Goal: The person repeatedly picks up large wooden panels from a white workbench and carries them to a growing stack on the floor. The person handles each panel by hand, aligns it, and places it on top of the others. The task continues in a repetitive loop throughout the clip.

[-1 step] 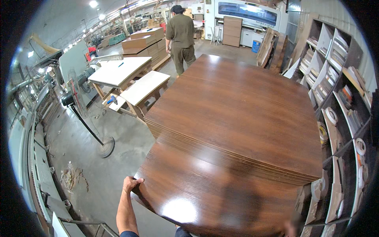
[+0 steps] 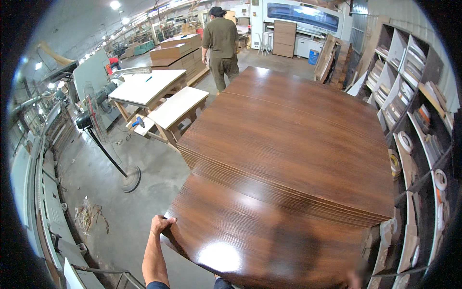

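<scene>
A dark brown wood-grain panel [image 2: 211, 216] lies nearest me, its near edge curving in this view. My left hand [image 2: 162, 224] grips its left edge, thumb on top and fingers curled out of sight underneath. At the panel's near right corner is my right hand [image 2: 355, 278], blurred and partly cut off, so its fingers cannot be made out. Beyond the panel's far side rises a stack of matching brown panels [image 2: 298, 130], its layered edges facing me. Shiny light patches and a dark shadow fall across the near panel.
A standing fan [image 2: 89, 115] and white-topped benches [image 2: 144, 86] stand left of the stack. Shelves [image 2: 409, 111] holding rolls of edging line the right side. Behind the stack a person [image 2: 220, 45] faces away, near a large white machine [image 2: 303, 21]. Debris [image 2: 86, 216] lies on the floor.
</scene>
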A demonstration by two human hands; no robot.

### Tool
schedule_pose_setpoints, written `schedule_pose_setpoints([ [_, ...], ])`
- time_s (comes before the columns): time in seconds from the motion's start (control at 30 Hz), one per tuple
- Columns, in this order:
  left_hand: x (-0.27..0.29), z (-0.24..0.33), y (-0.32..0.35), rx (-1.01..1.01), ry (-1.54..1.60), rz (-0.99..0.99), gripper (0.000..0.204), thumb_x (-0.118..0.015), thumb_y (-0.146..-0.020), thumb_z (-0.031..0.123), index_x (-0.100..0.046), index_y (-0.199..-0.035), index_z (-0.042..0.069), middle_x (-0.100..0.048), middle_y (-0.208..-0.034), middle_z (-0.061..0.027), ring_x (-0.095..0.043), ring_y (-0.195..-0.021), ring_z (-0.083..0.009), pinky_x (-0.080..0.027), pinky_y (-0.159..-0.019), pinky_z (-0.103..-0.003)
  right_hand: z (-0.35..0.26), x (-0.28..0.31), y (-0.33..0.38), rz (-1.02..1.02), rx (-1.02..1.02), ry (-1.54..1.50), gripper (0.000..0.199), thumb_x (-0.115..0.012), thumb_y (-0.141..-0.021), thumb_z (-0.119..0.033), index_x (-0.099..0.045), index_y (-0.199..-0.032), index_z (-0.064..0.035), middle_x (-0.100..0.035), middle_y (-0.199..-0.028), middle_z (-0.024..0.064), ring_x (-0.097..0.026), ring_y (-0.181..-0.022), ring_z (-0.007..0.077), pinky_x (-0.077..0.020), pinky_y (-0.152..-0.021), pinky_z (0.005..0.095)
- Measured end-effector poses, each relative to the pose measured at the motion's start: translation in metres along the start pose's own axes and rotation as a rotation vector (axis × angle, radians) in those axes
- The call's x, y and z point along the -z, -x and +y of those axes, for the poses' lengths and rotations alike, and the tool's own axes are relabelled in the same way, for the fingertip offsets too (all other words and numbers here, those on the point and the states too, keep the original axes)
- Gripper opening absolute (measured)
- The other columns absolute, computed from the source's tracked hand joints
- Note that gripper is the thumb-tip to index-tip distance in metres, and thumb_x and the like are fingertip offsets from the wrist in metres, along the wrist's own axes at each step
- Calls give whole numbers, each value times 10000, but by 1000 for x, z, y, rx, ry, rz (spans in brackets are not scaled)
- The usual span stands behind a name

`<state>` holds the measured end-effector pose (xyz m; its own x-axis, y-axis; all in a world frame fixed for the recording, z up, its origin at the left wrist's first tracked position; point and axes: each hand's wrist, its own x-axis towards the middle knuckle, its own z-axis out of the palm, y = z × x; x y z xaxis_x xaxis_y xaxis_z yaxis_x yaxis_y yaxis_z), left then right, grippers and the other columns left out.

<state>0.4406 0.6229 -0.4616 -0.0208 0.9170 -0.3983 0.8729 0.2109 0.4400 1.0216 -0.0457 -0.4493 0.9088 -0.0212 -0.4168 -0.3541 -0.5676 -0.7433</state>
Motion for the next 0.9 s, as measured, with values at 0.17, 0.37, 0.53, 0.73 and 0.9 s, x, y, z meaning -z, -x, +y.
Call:
schedule_pose_setpoints([
  [0.17, 3, 2, 1, 33, 41, -32, 706, -798, -575, 542, -681, -908, -68, -684, -883, -203, -666, -851, -295, -506, -763, -366, -9, -6, 0, -23, -5, -21, 565, -718, -798, -303, -543, -1224, 24, -549, -1212, 113, -497, -1099, 263, -446, -910, 390],
  [0.37, 2, 3, 1, 34, 9, -32, 694, -804, -577, 530, -681, -900, -71, -686, -848, -196, -671, -808, -287, -505, -744, -369, -19, -7, 6, -47, -10, -68, 574, -707, -804, -338, -547, -1221, 23, -554, -1206, 114, -498, -1097, 263, -442, -914, 397],
  [0.53, 2, 6, -1, 49, 35, -54, 733, -803, -587, 524, -657, -985, -73, -677, -916, -207, -663, -861, -294, -504, -783, -367, -23, -2, 25, -78, -12, -148, 583, -697, -809, -366, -551, -1218, 22, -559, -1201, 116, -498, -1095, 262, -439, -918, 403],
  [0.73, -40, -2, 21, 33, -181, 341, 979, -664, -732, 569, -268, -1403, -23, -284, -1442, -272, -202, -1371, -413, -131, -1102, -560, -71, -5, 89, -141, 29, -226, 596, -686, -814, -401, -555, -1215, 21, -564, -1194, 117, -498, -1092, 261, -434, -922, 410],
  [0.9, -116, 7, 93, -275, -288, 567, 674, -484, -888, 442, -370, -1363, -22, -257, -1442, -298, -147, -1366, -469, -73, -1099, -587, -107, -9, 137, 31, -54, 494, 635, -554, -851, -525, -567, -1215, -4, -534, -1242, 229, -507, -1131, 355, -410, -954, 420],
])
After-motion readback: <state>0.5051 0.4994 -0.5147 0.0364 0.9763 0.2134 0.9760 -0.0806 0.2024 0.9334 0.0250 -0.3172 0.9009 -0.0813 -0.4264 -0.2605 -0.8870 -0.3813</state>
